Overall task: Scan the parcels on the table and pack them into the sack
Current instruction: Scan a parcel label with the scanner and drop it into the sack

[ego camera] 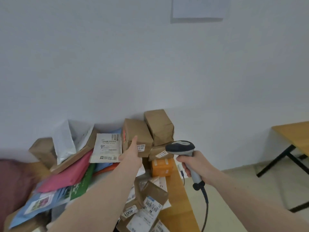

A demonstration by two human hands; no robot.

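**Left hand at brown parcel, right hand holding scanner**

Both forearms enter from the bottom edge, cut off by the frame. At lower centre, brown parcels (pixel 147 205) with white labels lie overlapped; one label reads "A001", the other print is illegible. The left hand (pixel 132 154) reaches to the frame centre, fingers extended against a brown wrapped parcel (pixel 136 131); its palm side is hidden, so the grasp cannot be determined. The right hand (pixel 192 166), right of centre, is clenched round the handle of a grey scanner (pixel 181 147); its cable (pixel 206 208) exits at the bottom edge. At left, pink (pixel 66 174), green and blue mailers are motion-blurred. The wooden table (pixel 178 198) is mostly covered. No sack can be identified.
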